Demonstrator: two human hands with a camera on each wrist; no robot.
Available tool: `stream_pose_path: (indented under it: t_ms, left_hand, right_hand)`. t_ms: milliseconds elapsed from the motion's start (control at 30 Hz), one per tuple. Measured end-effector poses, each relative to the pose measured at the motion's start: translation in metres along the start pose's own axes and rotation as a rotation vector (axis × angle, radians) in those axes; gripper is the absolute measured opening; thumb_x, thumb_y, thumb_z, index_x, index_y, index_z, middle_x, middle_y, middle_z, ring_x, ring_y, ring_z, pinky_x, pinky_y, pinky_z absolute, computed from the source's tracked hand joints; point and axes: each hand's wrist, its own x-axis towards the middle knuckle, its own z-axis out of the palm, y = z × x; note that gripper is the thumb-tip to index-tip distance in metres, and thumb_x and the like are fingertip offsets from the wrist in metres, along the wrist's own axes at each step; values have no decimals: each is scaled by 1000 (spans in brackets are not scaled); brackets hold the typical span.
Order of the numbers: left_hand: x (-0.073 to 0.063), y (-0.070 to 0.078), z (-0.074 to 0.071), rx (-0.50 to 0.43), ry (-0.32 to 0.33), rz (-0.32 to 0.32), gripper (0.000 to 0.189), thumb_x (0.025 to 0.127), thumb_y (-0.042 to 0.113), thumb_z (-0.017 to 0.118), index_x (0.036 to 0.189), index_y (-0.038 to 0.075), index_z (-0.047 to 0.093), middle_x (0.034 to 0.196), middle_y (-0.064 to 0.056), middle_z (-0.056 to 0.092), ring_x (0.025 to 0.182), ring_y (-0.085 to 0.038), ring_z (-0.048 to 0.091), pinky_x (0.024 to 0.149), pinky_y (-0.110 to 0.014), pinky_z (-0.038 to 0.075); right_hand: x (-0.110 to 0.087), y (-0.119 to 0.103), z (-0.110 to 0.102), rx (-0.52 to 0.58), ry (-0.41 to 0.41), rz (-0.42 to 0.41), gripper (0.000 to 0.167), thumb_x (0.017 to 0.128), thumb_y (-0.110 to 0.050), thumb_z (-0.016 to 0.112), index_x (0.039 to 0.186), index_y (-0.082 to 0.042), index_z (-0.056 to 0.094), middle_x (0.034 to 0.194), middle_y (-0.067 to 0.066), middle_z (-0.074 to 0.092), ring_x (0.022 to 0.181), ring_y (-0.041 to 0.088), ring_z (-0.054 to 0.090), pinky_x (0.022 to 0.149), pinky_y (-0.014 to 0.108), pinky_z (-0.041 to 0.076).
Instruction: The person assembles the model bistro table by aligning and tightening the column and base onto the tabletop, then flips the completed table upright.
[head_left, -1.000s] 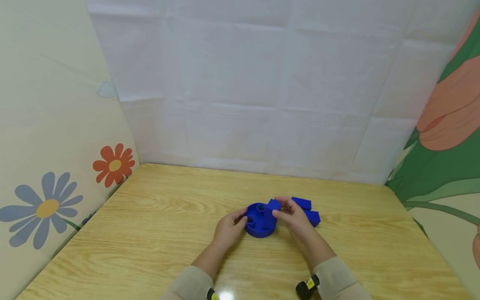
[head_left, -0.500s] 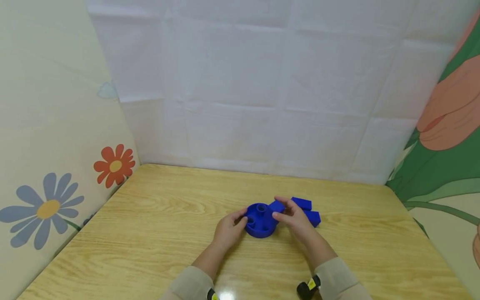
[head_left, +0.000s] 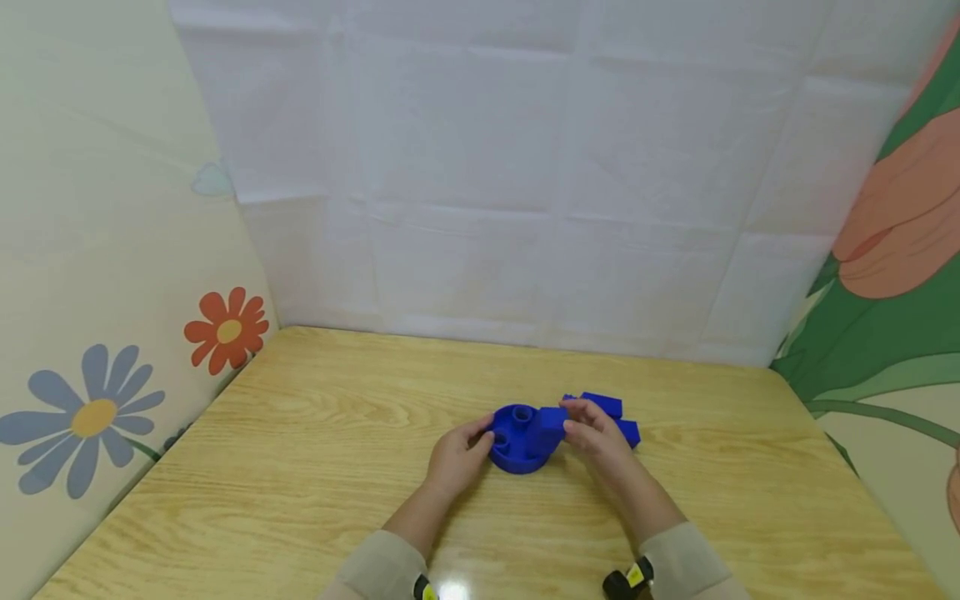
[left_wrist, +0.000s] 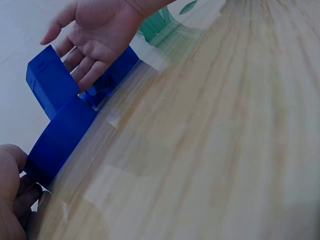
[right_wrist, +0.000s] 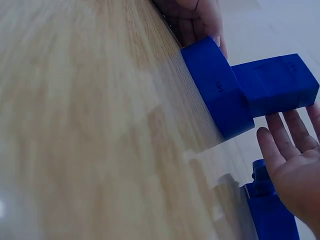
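A round blue base (head_left: pixel 512 460) with a raised rim and hollow round sockets sits on the table. My left hand (head_left: pixel 455 460) grips its left side, thumb at the rim and fingers round the outer wall. Rising from the base's right part is a rectangular blue block (head_left: pixel 549 427); its lower end is hidden inside the rim. My right hand (head_left: pixel 606 440) is at the block's right side, and in the right wrist view its extended fingers (right_wrist: pixel 282 136) are spread right beside the block (right_wrist: pixel 277 85), fingertips at its face.
Behind the right hand lie more blue block pieces (head_left: pixel 603 405), partly covered by it; one piece (right_wrist: pixel 270 212) carries a knobbed peg at its end. The wooden table (head_left: pixel 360 392) meets a white cloth (head_left: pixel 465 208) at the back, with flower-printed panels on both sides.
The block has turned on the base, now showing a broader face. My right hand has shifted slightly right and its fingers have loosened from the block. My left hand stays put.
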Motion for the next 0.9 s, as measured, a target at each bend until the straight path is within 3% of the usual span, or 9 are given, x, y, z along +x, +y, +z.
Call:
stream_pose_path:
  t_ms: [167, 367, 600, 733, 900]
  left_hand:
    - [0, -1, 0, 0, 2, 2, 35, 95, 19, 59, 127, 5, 66, 128, -16, 65, 123, -35, 59, 104, -49, 45]
    - [1, -1, 0, 1, 3, 6, 35, 95, 18, 59, 126, 5, 66, 128, -16, 65, 123, -35, 59, 104, -49, 45]
    - [1, -1, 1, 7, 1, 3, 35, 95, 19, 59, 126, 5, 66, 128, -16, 65, 123, -35, 58, 105, -49, 45]
    - [1, -1, 0, 4, -3, 3, 35, 95, 19, 59, 126, 5, 66, 128, -16, 65, 123, -35, 58, 105, -49, 44]
    - [0, -1, 0, 2, -16, 3, 35, 96, 19, 59, 127, 5, 65, 129, -16, 65, 124, -35, 58, 105, -50, 44]
  right_hand:
    - [-3, -1, -1, -38, -24, 16, 46, 93, -5, 60, 133, 11, 45, 107, -7, 56, 100, 8, 51, 89, 24, 50]
    - [-3, 0, -3, -117, -87, 10, 50, 94, -10, 64, 137, 6, 46, 119, -6, 56, 103, 10, 50, 88, 22, 48]
    - [1, 4, -5, -104, -226, -2, 60, 97, -17, 60, 148, 2, 34, 148, 19, 42, 107, 7, 47, 95, 22, 45]
    - [3, 5, -6, -75, -288, 44, 64, 99, -20, 58, 152, -3, 28, 156, 21, 31, 123, 14, 41, 103, 28, 40]
    - [5, 7, -6, -65, -326, 57, 64, 100, -22, 55, 154, -5, 25, 159, 18, 27, 143, 29, 26, 116, 45, 26]
